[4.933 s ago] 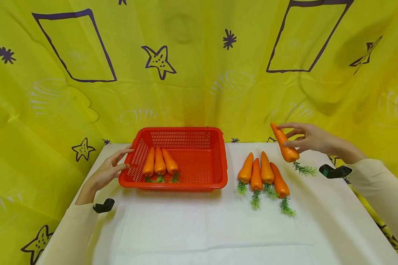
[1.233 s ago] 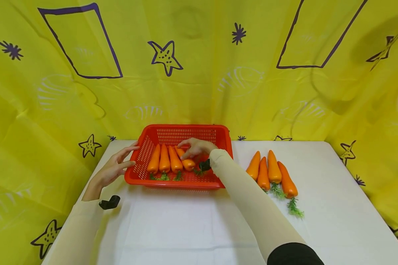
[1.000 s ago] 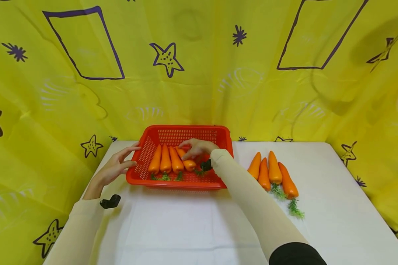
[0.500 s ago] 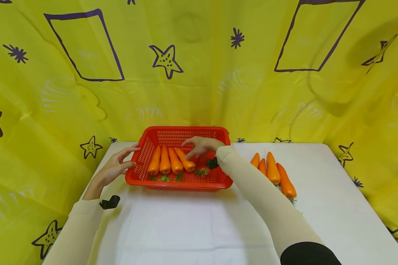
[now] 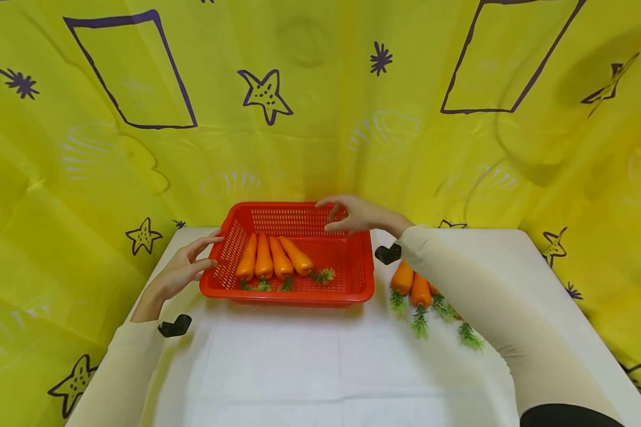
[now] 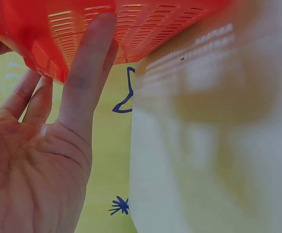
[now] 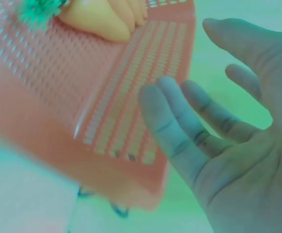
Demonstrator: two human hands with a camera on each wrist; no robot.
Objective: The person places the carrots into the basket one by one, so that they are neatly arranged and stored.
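Observation:
A red perforated plastic basket [image 5: 294,295] stands at the back of the table. Inside its left half, several orange carrots with green tops lie side by side; the rightmost carrot [image 5: 298,258] slants, its tip toward the others. My left hand [image 5: 177,271] rests against the basket's left side, the fingers spread and extended. In the left wrist view a digit [image 6: 80,82] lies straight along the slotted wall. My right hand [image 5: 357,214] hovers over the basket's back right part, thumb and fingers apart, holding nothing. Right of the basket lie several more carrots [image 5: 402,279], partly hidden by the right forearm.
The table has a white cloth [image 5: 278,367]. Close behind the basket hangs a yellow curtain [image 5: 320,160] with purple drawings, and it continues along both sides. A dark wrist camera [image 5: 388,254] sits under the right wrist.
A carrot from the right-hand group now lies in the basket, let go by my right hand. That hand has since lifted and moved back to the right. My left hand stays at the basket.

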